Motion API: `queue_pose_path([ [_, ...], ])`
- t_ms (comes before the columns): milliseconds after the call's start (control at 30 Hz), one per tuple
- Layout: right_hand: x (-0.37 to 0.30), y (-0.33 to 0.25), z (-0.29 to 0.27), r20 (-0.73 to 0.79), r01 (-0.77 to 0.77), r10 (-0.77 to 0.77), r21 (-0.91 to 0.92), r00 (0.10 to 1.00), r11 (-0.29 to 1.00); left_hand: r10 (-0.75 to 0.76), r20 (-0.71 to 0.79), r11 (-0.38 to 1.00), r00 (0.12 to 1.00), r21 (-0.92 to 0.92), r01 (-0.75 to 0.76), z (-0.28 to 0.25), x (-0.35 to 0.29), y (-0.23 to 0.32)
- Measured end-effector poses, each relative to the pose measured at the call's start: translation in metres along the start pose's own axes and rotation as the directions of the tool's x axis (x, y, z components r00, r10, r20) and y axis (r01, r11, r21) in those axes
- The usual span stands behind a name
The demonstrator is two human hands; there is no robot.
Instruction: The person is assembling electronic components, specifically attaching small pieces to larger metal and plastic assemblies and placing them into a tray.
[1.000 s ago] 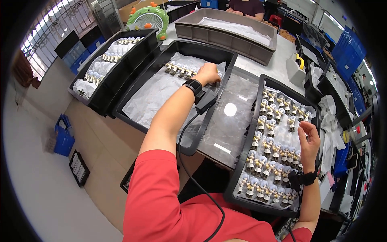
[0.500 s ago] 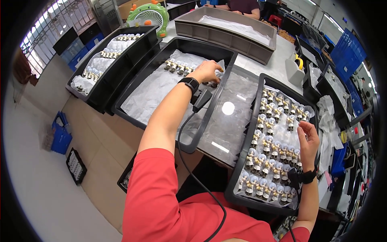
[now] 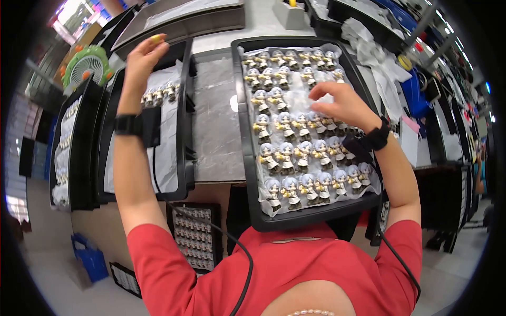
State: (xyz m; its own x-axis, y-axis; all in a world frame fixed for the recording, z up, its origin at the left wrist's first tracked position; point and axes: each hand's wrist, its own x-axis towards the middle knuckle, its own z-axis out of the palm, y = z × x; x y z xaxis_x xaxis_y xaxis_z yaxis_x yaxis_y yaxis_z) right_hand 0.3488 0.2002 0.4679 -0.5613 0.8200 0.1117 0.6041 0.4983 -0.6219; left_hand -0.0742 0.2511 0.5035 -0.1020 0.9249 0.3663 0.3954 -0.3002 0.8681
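Note:
Small figurines [image 3: 303,152] with pale hair and white-and-gold outfits lie in rows on white paper in a black tray [image 3: 247,174] in front of me. My right hand [image 3: 345,105] hovers over a bare patch in its upper rows, thumb and forefinger apart, nothing visible between them. Near those fingertips is a single figurine [image 3: 308,77]. My left hand [image 3: 143,60] is raised above a second black tray [image 3: 184,131] at the left, fingers apart and apparently holding nothing. Below that hand, a short row of figurines [image 3: 161,94] lies on the paper; my forearm hides part of the tray.
A third black tray [image 3: 84,158] with figurines in paper stands at far left, by a green fan [image 3: 87,71]. Behind are a grey bin [image 3: 211,21] and a tape dispenser [image 3: 290,16]. Crumpled paper [image 3: 369,47] lies at right. A cable [image 3: 232,239] hangs from my left wrist.
The view has swung right. My left hand has lifted away from the figurines in the left tray. My right hand has moved leftward over the gap in the other tray.

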Motion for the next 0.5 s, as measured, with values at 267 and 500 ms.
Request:
queue_pose_path([
  [267, -0.013, 0.04, 0.029, 0.276, 0.043, -0.014, -0.101, 0.961, 0.994, 0.066, 0.415, 0.861, 0.907, -0.483, 0.158, 0.087, -0.072, 0.12],
  [500, -0.006, 0.018, 0.023, 0.167, 0.047, -0.011, -0.214, 0.986, 0.976, -0.057, 0.734, 0.88, 0.677, -0.283, 0.381, 0.14, -0.152, 0.147],
])
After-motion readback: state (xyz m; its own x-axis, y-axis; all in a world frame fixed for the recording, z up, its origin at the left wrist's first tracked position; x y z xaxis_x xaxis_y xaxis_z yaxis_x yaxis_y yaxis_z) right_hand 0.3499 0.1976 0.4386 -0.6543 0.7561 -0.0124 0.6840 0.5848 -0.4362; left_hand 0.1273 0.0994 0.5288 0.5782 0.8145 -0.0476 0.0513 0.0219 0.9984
